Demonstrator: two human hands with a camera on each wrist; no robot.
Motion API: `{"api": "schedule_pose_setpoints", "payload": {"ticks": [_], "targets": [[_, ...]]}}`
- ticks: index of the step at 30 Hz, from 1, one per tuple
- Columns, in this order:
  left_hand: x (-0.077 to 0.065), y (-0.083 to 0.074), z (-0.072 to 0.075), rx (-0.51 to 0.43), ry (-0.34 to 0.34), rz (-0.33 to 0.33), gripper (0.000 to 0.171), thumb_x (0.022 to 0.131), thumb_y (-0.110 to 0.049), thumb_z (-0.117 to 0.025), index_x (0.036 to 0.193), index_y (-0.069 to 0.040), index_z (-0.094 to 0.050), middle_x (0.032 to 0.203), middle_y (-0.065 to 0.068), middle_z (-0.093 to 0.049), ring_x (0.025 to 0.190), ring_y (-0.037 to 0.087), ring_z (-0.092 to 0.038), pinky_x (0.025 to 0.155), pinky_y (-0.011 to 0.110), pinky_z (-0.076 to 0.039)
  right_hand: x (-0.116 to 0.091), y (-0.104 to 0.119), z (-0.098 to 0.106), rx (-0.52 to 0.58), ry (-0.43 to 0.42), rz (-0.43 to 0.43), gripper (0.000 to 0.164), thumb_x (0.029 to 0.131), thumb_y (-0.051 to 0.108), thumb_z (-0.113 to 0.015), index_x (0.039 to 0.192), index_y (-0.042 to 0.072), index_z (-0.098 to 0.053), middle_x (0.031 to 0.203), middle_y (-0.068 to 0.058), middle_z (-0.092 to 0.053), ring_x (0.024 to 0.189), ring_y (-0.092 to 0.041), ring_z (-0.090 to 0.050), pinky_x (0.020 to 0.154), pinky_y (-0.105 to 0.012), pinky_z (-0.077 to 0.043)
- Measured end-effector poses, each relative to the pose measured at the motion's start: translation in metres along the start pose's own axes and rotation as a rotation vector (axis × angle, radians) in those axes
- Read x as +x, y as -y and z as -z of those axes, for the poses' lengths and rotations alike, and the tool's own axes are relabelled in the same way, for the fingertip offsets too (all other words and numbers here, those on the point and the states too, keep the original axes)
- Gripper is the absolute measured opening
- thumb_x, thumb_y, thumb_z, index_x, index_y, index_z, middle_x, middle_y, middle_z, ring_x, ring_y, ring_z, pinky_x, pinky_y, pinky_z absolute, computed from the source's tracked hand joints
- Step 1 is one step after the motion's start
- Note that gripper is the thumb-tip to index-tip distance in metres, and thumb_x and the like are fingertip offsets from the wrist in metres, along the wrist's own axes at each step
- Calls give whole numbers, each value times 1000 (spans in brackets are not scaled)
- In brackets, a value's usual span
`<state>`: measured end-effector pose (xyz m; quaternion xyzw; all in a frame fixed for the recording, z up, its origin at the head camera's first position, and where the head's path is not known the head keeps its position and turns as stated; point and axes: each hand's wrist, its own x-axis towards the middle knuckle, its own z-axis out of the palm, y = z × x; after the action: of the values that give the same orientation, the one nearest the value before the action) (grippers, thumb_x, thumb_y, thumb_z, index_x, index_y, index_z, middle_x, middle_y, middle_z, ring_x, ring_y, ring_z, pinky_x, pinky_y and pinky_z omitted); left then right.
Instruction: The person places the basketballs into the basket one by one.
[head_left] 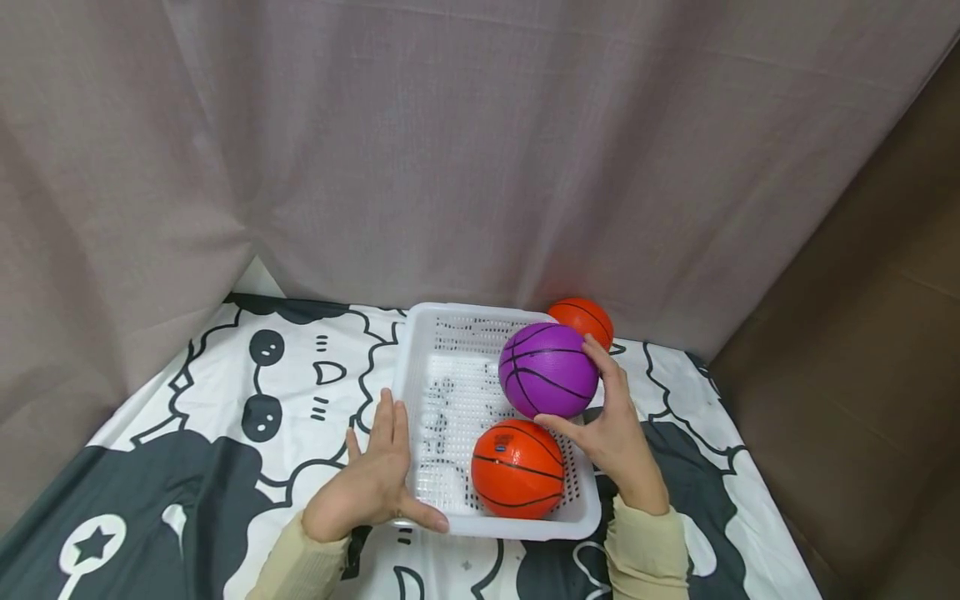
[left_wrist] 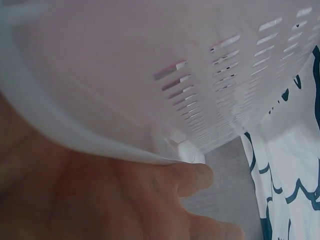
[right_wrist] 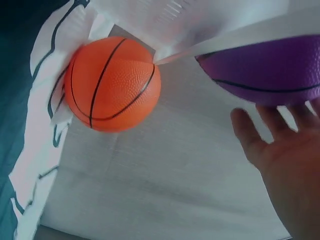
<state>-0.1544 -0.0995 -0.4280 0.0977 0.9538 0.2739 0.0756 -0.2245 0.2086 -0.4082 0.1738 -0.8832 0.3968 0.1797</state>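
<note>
A small purple basketball (head_left: 548, 370) is at the right side of the white perforated plastic basket (head_left: 442, 313). My right hand (head_left: 617, 429) holds that ball from the right, thumb at its near side and fingers at its far side. In the right wrist view, the fingers (right_wrist: 245, 127) meet the edge of the purple ball (right_wrist: 270, 75). An orange basketball (head_left: 517, 468) sits inside the basket at the near right corner. My left hand (head_left: 371, 483) lies at the basket's near left corner, fingers straight along the left side and thumb on the front rim.
Behind the basket's far right corner, a second orange ball (head_left: 585, 321) rests outside it, close to the grey curtain (head_left: 420, 150). A cloth with black and white cartoon prints (head_left: 300, 367) covers the surface. Brown material (head_left: 847, 375) rises on the right.
</note>
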Motion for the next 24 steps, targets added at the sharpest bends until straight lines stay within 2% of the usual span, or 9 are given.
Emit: {"api": "schedule_pose_setpoints", "payload": {"ticks": [4,8,15,20,22,24], "targets": [[1,-1,1,12,4,1,161,37,-70,-82,151,9,0,155,25,21,146,36,10,105,72,5,0,4,0,-24,50,27,109,64,37,-91,152,39,-26,158,11,-21,138,-31,-29,94,-65,-42],[0,-1,1,14,4,0,161,37,-70,-82,151,9,0,155,25,21,146,36,10,105,71,5,0,5,1,-33,81,29,107,65,37,-90,152,40,-28,158,8,-23,139,-31,-28,94,-65,-42],[0,-1,2,20,3,-3,161,37,-70,-82,151,10,-1,156,26,19,146,37,8,105,73,2,1,1,2,-52,100,56,97,69,38,-87,150,39,-33,157,9,-27,139,-29,-27,94,-67,-41],[0,0,1,13,6,1,161,37,-70,-82,151,9,1,155,25,21,146,37,10,105,73,3,-1,0,1,-67,147,4,92,70,39,-87,148,37,-39,155,8,-32,143,-30,-22,103,-72,-25],[0,1,0,11,7,4,161,37,-70,-82,151,9,1,155,24,22,146,36,11,105,72,4,-3,0,0,-72,184,-29,89,71,40,-86,147,36,-40,152,6,-37,142,-28,-23,106,-70,-20],[0,0,0,15,9,8,161,37,-70,-82,151,8,1,155,24,23,146,35,12,106,71,4,-3,0,-1,-77,213,-56,86,73,42,-84,147,35,-41,149,5,-41,140,-26,-27,107,-66,-21]]}}
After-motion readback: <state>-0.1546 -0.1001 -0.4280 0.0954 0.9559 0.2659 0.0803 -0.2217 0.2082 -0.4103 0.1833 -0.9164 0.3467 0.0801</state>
